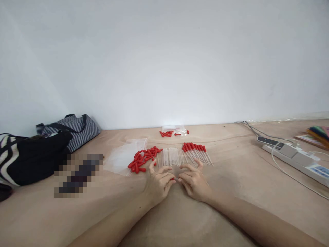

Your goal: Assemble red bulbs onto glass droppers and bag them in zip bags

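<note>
The two forearms lie nearest, converging on the desk. The left hand and right hand meet at center; their fingers are pinched together on a small red bulb and clear tube, held between both hands just above the desk. A straight, coaxial push is advised, with the tube gripped close to its end so that it does not bend. At 11 o'clock loose red bulbs are heaped; at 12 bare clear tubes; at 1 finished droppers. A power strip lies at 3 o'clock, bags at 9.
</note>
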The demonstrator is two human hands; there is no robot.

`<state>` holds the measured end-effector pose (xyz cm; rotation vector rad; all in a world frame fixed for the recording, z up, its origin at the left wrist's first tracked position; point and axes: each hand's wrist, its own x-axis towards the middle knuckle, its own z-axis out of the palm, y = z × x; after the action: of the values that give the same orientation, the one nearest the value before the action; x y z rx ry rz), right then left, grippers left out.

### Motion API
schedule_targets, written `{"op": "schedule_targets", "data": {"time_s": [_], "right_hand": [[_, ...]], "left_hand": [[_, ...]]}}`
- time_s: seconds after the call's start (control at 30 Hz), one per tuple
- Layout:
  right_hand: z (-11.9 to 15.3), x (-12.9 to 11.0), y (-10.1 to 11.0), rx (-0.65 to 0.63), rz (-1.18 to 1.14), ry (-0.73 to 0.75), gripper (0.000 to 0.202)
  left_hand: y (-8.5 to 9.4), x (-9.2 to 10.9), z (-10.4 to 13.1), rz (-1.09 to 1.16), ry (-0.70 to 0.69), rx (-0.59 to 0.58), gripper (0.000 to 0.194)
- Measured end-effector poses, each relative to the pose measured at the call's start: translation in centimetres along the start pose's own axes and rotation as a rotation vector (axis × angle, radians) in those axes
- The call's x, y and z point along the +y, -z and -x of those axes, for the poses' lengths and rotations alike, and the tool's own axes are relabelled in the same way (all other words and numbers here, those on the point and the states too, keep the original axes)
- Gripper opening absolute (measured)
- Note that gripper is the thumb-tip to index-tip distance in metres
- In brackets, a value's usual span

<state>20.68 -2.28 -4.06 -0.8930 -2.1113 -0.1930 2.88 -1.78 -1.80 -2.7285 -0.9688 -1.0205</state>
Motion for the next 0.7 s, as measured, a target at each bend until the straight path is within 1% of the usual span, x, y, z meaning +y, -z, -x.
{"op": "schedule_targets", "data": {"time_s": [0.1, 0.3, 0.53, 0.6, 0.7], "right_hand": [[-0.11, -0.09, -0.04, -0.026, 0.019, -0.003, 0.02], [-0.26, -0.14, -0.08, -0.023, 0.057, -0.013, 0.021], [-0.4, 0.31, 0.0, -0.039, 0.031, -0.085, 0.023], [-0.47, 0.44, 0.19, -0.044, 0.026, -0.095, 0.023], [-0.52, 0.48, 0.44, -0.04, 0.018, -0.091, 0.023]], "left_hand": [[-0.08, -0.03, -0.01, 0.01, 0.006, 0.006, 0.015], [-0.06, 0.17, -0.12, 0.019, 0.014, 0.025, 0.015], [-0.31, -0.06, -0.49, -0.006, 0.044, 0.106, 0.008], [-0.2, -0.32, -0.52, 0.001, 0.072, 0.101, 0.003], [0.07, -0.57, -0.45, 0.014, 0.098, 0.076, 0.004]]}}
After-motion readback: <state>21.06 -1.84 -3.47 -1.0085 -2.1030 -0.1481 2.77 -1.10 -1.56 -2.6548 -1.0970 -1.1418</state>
